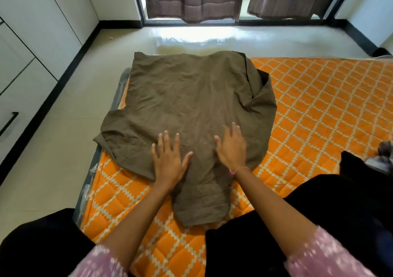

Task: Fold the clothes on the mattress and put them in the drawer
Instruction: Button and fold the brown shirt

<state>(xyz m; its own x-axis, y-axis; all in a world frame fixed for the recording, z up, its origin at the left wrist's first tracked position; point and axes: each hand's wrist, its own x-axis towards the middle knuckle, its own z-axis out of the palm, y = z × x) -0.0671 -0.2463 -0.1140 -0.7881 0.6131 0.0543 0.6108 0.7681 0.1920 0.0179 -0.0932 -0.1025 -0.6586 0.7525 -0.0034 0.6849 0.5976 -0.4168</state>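
Observation:
An olive-brown shirt [187, 98] lies spread flat, back up, on the orange quilted mattress [319, 106]. Its collar end points toward me, and its right side is folded in over the body. My left hand [169, 159] rests palm down on the shirt near the shoulder, fingers spread. My right hand [231, 147] lies flat on the shirt just beside it, close to the collar. Neither hand grips the cloth. A white drawer front with a black handle [9, 123] sits at the left edge.
White cabinets [42, 21] line the left wall above a pale tiled floor [63, 149]. Dark curtains [195, 0] hang at the window ahead. A dark garment [361, 166] and a grey one [385, 151] lie at the mattress's right. My black-clad knees frame the bottom.

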